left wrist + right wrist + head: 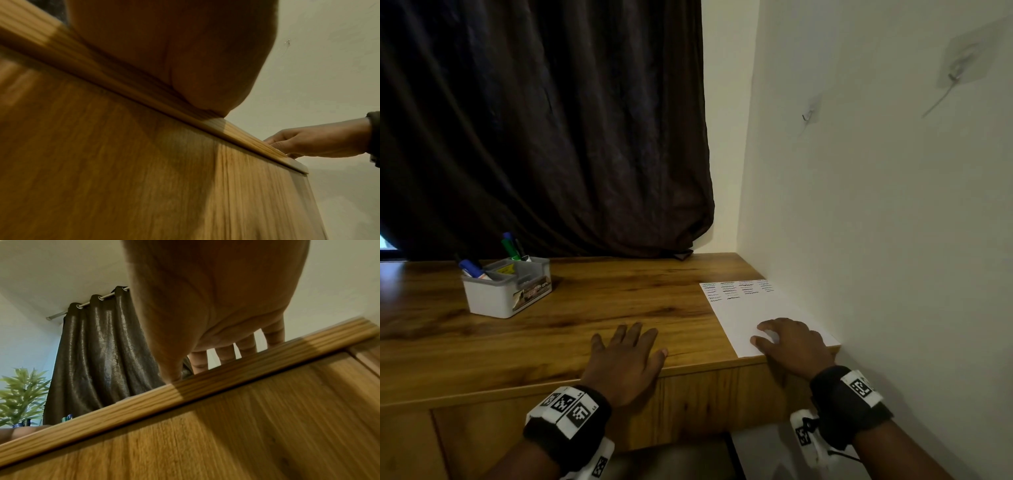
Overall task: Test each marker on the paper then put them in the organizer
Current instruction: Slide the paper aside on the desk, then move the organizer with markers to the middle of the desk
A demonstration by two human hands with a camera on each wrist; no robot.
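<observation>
Two bare hands at the near edge of a wooden bench [592, 301], wrists banded with black-and-white coded tags. Left hand [625, 359] flat on the wood, fingers straight and spread, grasping nothing. Right hand [789, 342] resting on the near end of the paper [753, 308], fingers loosely bent and fingertips down on the sheet, grasping nothing. Paper lying at the right against the pale wall [876, 205], its far end covered in rows of short wavy test strokes in several colours. Markers [512, 246] standing in the grey organizer [493, 298] at far left, well apart from both hands; blue and green caps poking above its rim, more in a nearer compartment. Dark curtain [544, 120] hanging behind the bench; a green plant [22, 394] visible from the right wrist view, far left
</observation>
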